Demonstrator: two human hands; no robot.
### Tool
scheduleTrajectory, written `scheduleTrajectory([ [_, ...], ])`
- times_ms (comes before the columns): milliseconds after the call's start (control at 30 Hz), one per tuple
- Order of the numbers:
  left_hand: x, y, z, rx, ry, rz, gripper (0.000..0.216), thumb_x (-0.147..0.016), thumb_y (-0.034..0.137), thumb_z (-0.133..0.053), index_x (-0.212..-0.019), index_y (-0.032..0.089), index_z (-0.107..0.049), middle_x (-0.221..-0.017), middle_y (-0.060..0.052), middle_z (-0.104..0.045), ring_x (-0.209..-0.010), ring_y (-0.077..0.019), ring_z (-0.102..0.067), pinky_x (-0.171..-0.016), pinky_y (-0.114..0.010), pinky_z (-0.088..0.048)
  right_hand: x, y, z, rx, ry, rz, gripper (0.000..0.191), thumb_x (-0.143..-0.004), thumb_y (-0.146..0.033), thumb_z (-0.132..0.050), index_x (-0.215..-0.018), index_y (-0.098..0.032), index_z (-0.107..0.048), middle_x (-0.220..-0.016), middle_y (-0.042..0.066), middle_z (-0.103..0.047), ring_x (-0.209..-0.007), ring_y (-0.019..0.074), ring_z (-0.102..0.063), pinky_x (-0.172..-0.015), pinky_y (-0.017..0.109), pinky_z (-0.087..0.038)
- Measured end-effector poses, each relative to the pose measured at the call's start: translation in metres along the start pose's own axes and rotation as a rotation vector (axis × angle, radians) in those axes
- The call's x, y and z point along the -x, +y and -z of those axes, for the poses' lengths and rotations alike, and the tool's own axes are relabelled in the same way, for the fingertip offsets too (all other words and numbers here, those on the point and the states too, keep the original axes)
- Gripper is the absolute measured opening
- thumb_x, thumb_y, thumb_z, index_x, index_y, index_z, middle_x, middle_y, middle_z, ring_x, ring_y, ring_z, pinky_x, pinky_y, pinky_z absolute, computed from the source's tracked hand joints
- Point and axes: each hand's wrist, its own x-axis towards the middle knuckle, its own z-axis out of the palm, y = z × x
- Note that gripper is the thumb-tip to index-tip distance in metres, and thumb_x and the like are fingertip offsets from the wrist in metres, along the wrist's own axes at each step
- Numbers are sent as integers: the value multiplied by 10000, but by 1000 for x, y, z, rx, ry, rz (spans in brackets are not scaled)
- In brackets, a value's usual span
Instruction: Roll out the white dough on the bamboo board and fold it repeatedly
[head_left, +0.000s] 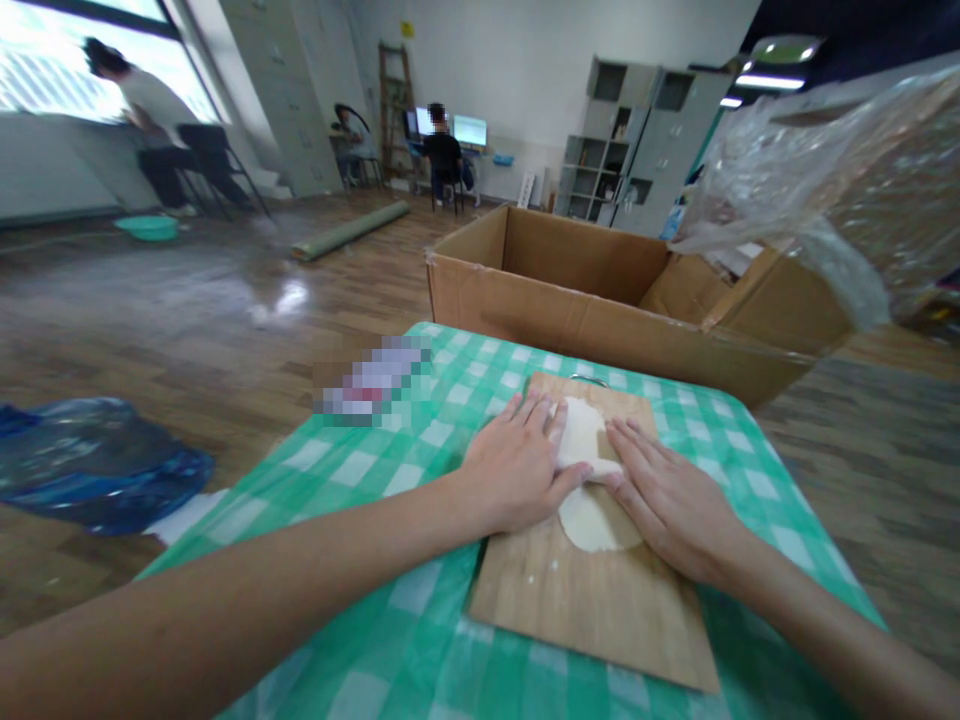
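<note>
A flat piece of white dough (589,488) lies on a wooden cutting board (592,590) on the green and white checked tablecloth (390,620). My left hand (517,465) lies flat on the dough's left side, fingers stretched out, thumb pressed against the dough's middle. My right hand (671,500) rests flat on the dough's right side, fingers extended and pointing up-left. Both palms press down on the dough; neither hand grips anything.
An open cardboard box (600,300) stands just behind the table. Clear plastic wrap (825,180) hangs at the upper right. A blue plastic bag (97,460) lies on the wooden floor at left. People sit or stand far back near the window and desks.
</note>
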Motion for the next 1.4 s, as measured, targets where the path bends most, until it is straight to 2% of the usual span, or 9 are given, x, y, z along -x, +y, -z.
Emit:
scheduleTrajectory([
  [267, 45, 28, 10, -11, 2, -35, 1018, -992, 812, -198, -1613, 24, -369, -1692, -239, -337, -1584, -366, -302, -1296, -518, -180, 41, -28, 6, 30, 69, 24, 821, -1053, -640, -426, -1618, -48, -373, -1679, 226, -364, -1573, 341, -331, -1269, 536, -345],
  [367, 63, 37, 11, -31, 11, -52, 986, -1006, 783, -225, -1628, 27, -343, -1709, -230, -303, -1603, -367, -257, -1308, -524, -145, 57, -38, 9, 37, 69, 53, 884, -1035, -660, -454, -1659, -59, -280, -1708, 220, -299, -1595, 351, -271, -1276, 550, -329],
  [567, 101, 49, 12, -12, 9, -80, 978, -997, 774, -307, -1681, 78, -238, -1743, -190, -228, -1630, -366, -169, -1319, -527, -137, 91, -51, 15, -5, 17, 107, 1045, -993, -689, -504, -1711, -127, 7, -1746, 189, -164, -1606, 396, -200, -1251, 621, -357],
  [700, 107, 47, 14, -1, -5, -103, 951, -1004, 756, -323, -1692, 108, -213, -1747, -168, -227, -1634, -343, -168, -1322, -508, -145, 97, -52, 18, -45, -5, 109, 1056, -990, -688, -518, -1711, -144, 30, -1747, 184, -147, -1605, 396, -200, -1252, 626, -352],
  [800, 90, 40, 13, -14, -9, -83, 928, -1012, 740, -315, -1675, 92, -264, -1735, -177, -263, -1628, -349, -191, -1318, -507, -153, 81, -44, 21, -68, -22, 93, 979, -1012, -675, -489, -1712, -123, -84, -1740, 189, -188, -1602, 376, -226, -1268, 591, -336],
  [967, 33, 16, 6, -33, -15, -43, 947, -1026, 743, -235, -1614, 12, -365, -1691, -237, -337, -1591, -352, -298, -1299, -487, -202, 26, -17, 17, -84, -53, 29, 846, -1056, -672, -372, -1636, -56, -360, -1670, 227, -364, -1566, 353, -338, -1267, 560, -343],
  [1100, -14, -7, -3, -34, -17, 41, 928, -1034, 736, -226, -1573, 10, -437, -1624, -253, -449, -1550, -370, -375, -1270, -486, -263, -22, 11, 6, -87, -52, 10, 811, -1089, -647, -256, -1619, -48, -389, -1677, 230, -351, -1592, 348, -260, -1287, 570, -283],
  [1200, -43, -21, -7, -51, 8, 88, 885, -1044, 707, -257, -1563, 15, -444, -1619, -270, -447, -1539, -399, -383, -1256, -533, -276, -50, 29, -2, -83, -39, 17, 780, -1097, -636, -229, -1611, -80, -420, -1689, 207, -352, -1612, 355, -174, -1294, 600, -235],
  [1400, -73, -37, -6, -32, -6, 100, 688, -1072, 529, -340, -1545, 42, -450, -1607, -260, -466, -1515, -384, -416, -1229, -556, -317, -74, 46, -5, -84, 46, -27, 770, -1083, -649, -289, -1597, -94, -434, -1693, 233, -340, -1616, 365, -176, -1279, 592, -275],
])
